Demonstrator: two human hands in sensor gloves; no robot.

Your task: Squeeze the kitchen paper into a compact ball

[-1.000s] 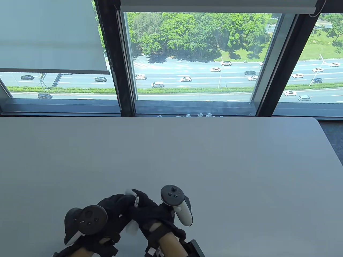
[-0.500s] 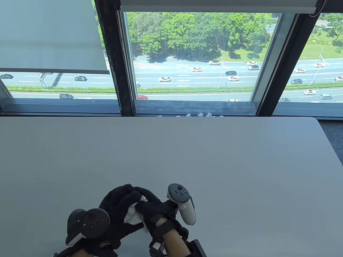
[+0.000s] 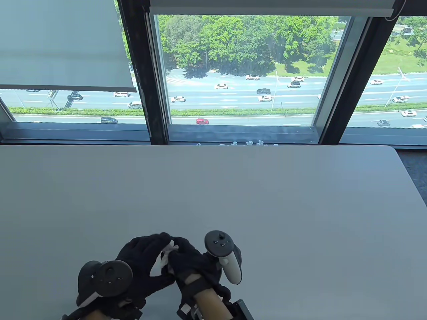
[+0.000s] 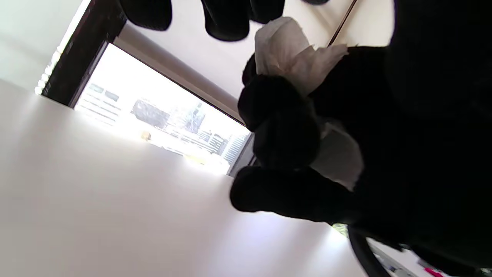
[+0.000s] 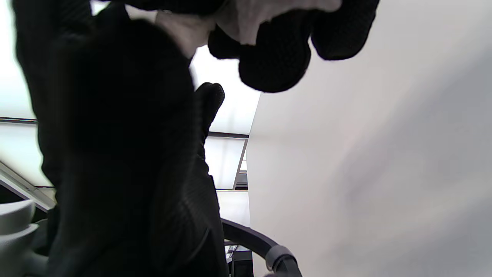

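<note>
Both hands, left hand (image 3: 143, 256) and right hand (image 3: 188, 263), are gripping the kitchen paper (image 3: 165, 255) with curled fingers; 2 loose tufts are protruding, likely needing tucking inward before squeezing.

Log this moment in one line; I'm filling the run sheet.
step: squeezing | kitchen paper: crumpled, partly showing | left hand: grips it | right hand: presses it | table

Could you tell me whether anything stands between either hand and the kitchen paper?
Nothing visible does. The left hand and the right hand both grip the kitchen paper directly, glove on paper, just above the table.
</note>
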